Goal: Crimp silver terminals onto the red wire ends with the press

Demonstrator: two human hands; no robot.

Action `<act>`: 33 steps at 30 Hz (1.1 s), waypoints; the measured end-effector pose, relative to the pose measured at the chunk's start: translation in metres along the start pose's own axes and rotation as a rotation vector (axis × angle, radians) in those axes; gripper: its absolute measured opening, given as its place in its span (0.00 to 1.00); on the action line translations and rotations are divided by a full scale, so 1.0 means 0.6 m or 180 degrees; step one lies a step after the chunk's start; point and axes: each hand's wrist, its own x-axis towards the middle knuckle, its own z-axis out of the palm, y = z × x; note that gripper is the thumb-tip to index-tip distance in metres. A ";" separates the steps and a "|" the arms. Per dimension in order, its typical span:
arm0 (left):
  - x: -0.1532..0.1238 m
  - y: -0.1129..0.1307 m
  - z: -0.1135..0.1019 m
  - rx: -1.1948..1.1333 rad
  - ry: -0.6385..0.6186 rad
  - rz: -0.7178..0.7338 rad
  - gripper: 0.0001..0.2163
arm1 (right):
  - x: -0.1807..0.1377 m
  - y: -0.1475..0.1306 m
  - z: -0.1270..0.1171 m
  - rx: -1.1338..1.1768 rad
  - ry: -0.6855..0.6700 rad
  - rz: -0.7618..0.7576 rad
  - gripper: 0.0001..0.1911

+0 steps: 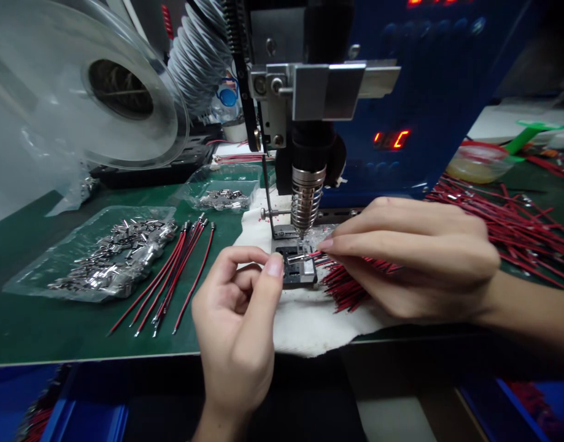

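Observation:
In the head view my left hand point(240, 313) is closed in a pinch at the left edge of a small metal fixture point(293, 279). What lies between its thumb and forefinger, if anything, is hidden. My right hand point(415, 258) pinches a thin red and black wire point(315, 254) over the fixture. Beside that wire's end is a small silver metal part point(296, 259). Just above stands the tip of a spring-wrapped soldering head point(304, 202). Under my right hand lies a bundle of red and black wires point(348, 288) on a white cloth point(304, 325).
Two clear plastic trays, a near one point(21, 279) and a far one point(196, 178), hold small metal parts. Finished-looking wires with metal ends point(171, 276) lie between tray and left hand. A blue machine point(429, 123) stands behind; loose red wires point(516, 227) spread at right.

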 end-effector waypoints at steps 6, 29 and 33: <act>0.000 0.002 0.003 0.0004 0.0018 -0.0037 0.03 | 0.002 -0.001 -0.001 0.0018 0.0019 0.0015 0.09; -0.003 0.003 0.003 -0.0006 0.0050 -0.0061 0.03 | 0.003 -0.005 -0.005 0.0022 -0.0264 0.0055 0.09; -0.002 0.003 0.002 0.0035 0.0008 0.0017 0.03 | 0.001 -0.005 -0.005 -0.0033 -0.0322 0.0043 0.08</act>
